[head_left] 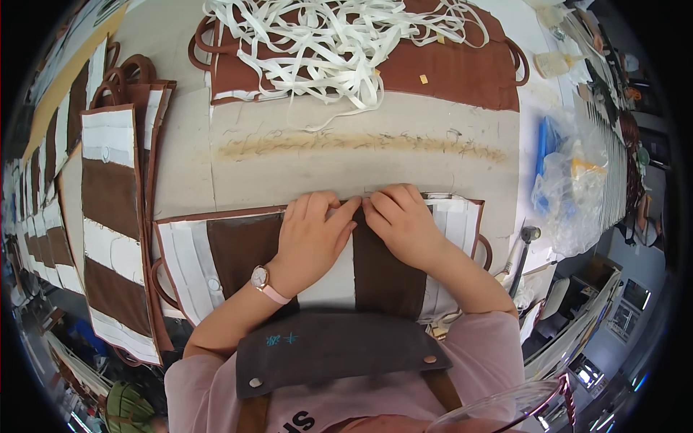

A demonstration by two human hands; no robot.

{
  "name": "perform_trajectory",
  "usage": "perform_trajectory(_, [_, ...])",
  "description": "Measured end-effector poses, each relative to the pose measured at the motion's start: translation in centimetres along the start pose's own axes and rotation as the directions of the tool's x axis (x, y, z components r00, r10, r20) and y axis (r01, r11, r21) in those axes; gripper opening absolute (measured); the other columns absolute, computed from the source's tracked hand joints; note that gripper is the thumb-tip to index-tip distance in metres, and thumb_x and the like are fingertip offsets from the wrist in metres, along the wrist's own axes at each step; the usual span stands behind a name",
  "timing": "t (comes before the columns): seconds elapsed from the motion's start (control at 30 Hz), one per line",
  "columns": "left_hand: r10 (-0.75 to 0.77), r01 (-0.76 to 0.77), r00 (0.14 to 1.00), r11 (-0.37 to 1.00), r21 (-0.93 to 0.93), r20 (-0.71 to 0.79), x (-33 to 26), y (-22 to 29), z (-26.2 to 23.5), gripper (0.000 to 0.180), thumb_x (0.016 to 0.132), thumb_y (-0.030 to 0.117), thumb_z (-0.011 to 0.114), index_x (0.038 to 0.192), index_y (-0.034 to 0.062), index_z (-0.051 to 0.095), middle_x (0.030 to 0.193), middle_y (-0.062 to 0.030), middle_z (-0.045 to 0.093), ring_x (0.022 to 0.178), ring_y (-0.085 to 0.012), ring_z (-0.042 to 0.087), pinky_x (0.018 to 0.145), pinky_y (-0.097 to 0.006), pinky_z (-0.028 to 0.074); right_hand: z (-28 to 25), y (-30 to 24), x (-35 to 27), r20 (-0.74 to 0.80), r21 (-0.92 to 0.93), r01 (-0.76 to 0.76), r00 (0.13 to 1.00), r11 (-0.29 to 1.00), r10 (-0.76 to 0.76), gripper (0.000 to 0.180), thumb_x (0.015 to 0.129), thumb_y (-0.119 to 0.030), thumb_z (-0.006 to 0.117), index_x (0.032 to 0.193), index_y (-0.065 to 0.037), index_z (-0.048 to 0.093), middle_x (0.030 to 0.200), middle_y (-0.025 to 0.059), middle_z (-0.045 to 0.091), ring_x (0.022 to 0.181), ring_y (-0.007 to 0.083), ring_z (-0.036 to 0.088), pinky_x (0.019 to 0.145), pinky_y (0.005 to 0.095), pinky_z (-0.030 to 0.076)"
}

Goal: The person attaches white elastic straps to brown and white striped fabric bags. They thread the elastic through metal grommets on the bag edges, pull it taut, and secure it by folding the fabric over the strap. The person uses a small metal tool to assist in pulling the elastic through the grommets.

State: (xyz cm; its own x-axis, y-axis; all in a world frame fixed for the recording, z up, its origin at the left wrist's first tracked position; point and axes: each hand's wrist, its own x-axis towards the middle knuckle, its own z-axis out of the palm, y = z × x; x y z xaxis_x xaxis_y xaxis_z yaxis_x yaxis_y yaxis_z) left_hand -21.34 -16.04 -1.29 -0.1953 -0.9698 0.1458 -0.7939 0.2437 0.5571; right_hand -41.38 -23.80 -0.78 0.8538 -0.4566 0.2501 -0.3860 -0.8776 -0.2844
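A brown-and-white striped bag panel lies in front of me, its far edge bound in reddish brown and a loop handle at each short end. At the middle of that far edge, my left hand pinches the border between thumb and fingers. My right hand grips the same border just beside it, the fingertips of both hands nearly touching. My hands hide part of the edge between them. A round white snap or button shows on the panel's left white band.
Beyond a yellow-stained strip lies a brown bag piece under tangled white tape. Striped bag pieces are stacked at left. At right are a hammer, a clear plastic bag and a squeeze bottle.
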Motion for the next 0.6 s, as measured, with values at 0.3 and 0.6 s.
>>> perform_trajectory(0.3, [0.184,-0.151,0.981,0.925,0.348,-0.061,-1.3,1.0,1.3,0.046,0.082,0.006,0.065,0.128,0.0074,0.065,0.114,-0.0115,0.057,0.102,-0.0266,0.058,0.087,-0.04,0.046,-0.7,1.9,-2.5,-0.077,0.179,-0.357,0.924,0.917,0.375,0.024,0.077,-0.004,0.073,0.099,-0.006,0.063,0.099,0.0107,0.057,0.095,0.0317,0.054,0.084,0.0429,0.043])
perform_trajectory(0.6, [0.201,-0.199,0.98,0.961,0.191,0.01,-0.9,1.3,1.4,0.05,0.082,0.016,0.069,0.131,0.0092,0.064,0.121,-0.0144,0.057,0.11,-0.0286,0.055,0.099,-0.046,0.044,-1.0,1.3,-1.5,-0.033,0.231,-0.349,0.93,0.908,0.366,0.026,0.077,0.005,0.067,0.101,-0.004,0.061,0.099,0.0122,0.056,0.094,0.0335,0.053,0.084,0.0436,0.043])
